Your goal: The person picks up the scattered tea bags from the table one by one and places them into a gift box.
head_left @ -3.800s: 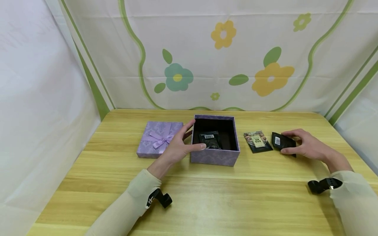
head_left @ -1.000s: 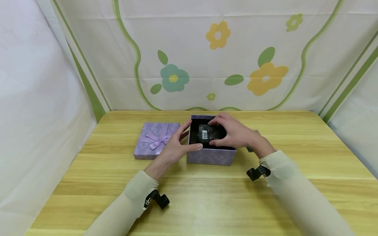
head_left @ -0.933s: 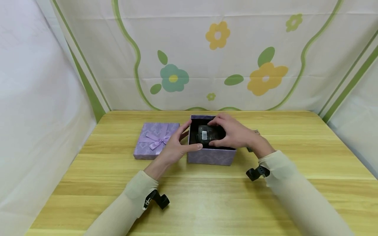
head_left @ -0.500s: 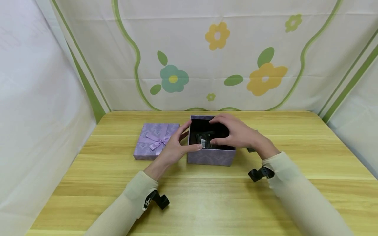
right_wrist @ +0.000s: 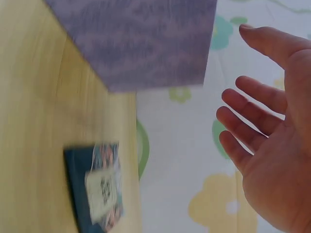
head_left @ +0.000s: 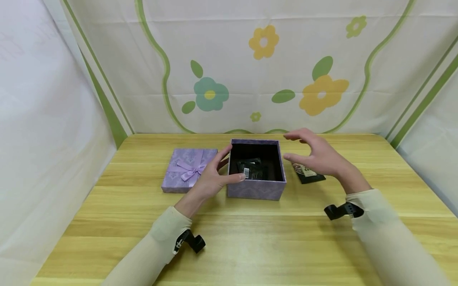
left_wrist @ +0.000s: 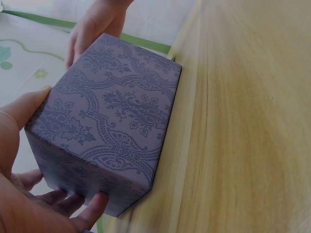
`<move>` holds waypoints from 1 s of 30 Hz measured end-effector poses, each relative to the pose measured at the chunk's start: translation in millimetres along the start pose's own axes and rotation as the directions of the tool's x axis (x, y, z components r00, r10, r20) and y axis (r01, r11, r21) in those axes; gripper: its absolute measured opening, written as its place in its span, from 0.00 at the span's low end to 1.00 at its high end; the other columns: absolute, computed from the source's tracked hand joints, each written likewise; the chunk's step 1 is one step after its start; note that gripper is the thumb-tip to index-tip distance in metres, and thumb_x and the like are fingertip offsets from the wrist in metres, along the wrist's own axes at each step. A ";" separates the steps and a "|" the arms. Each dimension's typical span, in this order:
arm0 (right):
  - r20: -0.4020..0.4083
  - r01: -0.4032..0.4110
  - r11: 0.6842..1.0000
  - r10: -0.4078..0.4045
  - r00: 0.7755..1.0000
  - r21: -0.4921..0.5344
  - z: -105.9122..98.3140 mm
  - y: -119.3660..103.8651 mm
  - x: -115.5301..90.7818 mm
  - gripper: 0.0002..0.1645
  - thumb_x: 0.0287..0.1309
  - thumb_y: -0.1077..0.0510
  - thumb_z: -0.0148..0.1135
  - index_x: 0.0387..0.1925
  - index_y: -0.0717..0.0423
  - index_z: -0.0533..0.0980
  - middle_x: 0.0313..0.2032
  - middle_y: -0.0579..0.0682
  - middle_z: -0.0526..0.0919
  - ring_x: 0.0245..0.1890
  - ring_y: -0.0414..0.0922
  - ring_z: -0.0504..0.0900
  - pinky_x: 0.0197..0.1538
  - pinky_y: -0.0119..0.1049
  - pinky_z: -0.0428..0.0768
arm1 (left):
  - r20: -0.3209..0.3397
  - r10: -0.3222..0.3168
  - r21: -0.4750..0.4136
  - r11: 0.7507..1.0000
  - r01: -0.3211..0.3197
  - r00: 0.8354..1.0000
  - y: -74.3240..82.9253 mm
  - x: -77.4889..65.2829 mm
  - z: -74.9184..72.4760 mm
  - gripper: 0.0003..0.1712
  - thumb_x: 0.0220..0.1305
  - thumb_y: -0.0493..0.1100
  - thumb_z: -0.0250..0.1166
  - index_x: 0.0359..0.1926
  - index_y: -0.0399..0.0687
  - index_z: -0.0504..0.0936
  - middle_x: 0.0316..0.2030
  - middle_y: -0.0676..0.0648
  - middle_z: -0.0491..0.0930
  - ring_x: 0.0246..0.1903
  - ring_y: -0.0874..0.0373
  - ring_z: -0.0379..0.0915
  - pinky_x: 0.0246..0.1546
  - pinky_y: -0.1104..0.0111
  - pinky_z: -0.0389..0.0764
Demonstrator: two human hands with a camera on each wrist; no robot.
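My left hand holds the near left corner of a purple patterned gift box. Its thumb lies over the front rim; the fingers touch the left wall, as the left wrist view shows of the box. Several small black packets, one with a white barcode, lie inside; some overlap, so their number is unclear. Just right of the box, my right hand hovers with nothing in it, fingers and thumb spread apart. Under it a black packet with a printed food picture lies on the table, partly covered by the hand.
Left of the box sits its purple lid with a ribbon bow, partly behind my left hand. Both stand on a wooden table. A white cloth with flower prints hangs behind the table's far edge.
My right hand carried a black packet from the table's right side into the box, let it go, then lifted out to the right. My left hand has stayed on the box.
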State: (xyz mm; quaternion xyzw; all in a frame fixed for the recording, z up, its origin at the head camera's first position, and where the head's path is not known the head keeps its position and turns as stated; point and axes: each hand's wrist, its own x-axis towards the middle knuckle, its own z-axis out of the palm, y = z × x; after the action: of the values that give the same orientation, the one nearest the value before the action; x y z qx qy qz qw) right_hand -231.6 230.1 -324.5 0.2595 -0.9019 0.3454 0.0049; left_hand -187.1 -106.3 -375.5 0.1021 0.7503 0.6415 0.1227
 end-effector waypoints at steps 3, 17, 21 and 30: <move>-0.001 -0.019 1.000 0.019 1.000 -0.001 -6.6 14.8 -6.2 0.37 0.68 0.50 0.72 0.74 0.51 0.72 0.71 0.55 0.74 0.72 0.57 0.71 0.75 0.61 0.66 | -0.004 0.001 0.000 1.000 -0.001 1.000 -0.1 0.4 -0.2 0.58 0.63 0.45 0.79 0.85 0.72 0.54 0.85 0.58 0.50 0.84 0.47 0.48 0.80 0.41 0.60; 0.232 -0.140 0.988 0.152 0.961 -0.070 -13.7 66.5 -25.4 0.53 0.58 0.49 0.81 0.79 0.56 0.64 0.78 0.65 0.61 0.78 0.70 0.58 0.72 0.75 0.60 | -0.009 0.003 -0.006 1.000 -0.003 1.000 0.7 0.9 0.8 0.58 0.62 0.44 0.79 0.85 0.71 0.55 0.84 0.58 0.51 0.84 0.47 0.49 0.80 0.42 0.61; 0.258 -0.139 0.989 0.147 0.955 -0.050 -11.4 75.4 -27.3 0.58 0.52 0.49 0.84 0.78 0.57 0.65 0.78 0.66 0.62 0.79 0.71 0.56 0.74 0.76 0.57 | -0.008 0.001 -0.008 1.000 -0.002 1.000 1.0 0.6 1.0 0.58 0.62 0.44 0.79 0.85 0.72 0.55 0.84 0.58 0.51 0.84 0.47 0.49 0.80 0.41 0.61; 0.281 -0.126 0.991 0.135 0.950 -0.050 -6.4 86.1 -29.0 0.60 0.47 0.53 0.87 0.77 0.61 0.65 0.75 0.68 0.66 0.76 0.69 0.62 0.73 0.72 0.61 | -0.016 -0.007 -0.008 1.000 0.007 1.000 2.5 0.2 1.5 0.58 0.62 0.45 0.79 0.84 0.73 0.55 0.84 0.59 0.51 0.84 0.48 0.49 0.79 0.42 0.62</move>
State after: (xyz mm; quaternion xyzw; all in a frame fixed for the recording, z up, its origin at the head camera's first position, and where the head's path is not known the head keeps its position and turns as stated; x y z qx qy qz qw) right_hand -248.2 301.6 -378.5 0.2459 -0.9137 0.2901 -0.1434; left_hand -186.8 -104.4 -373.2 0.0936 0.7491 0.6449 0.1193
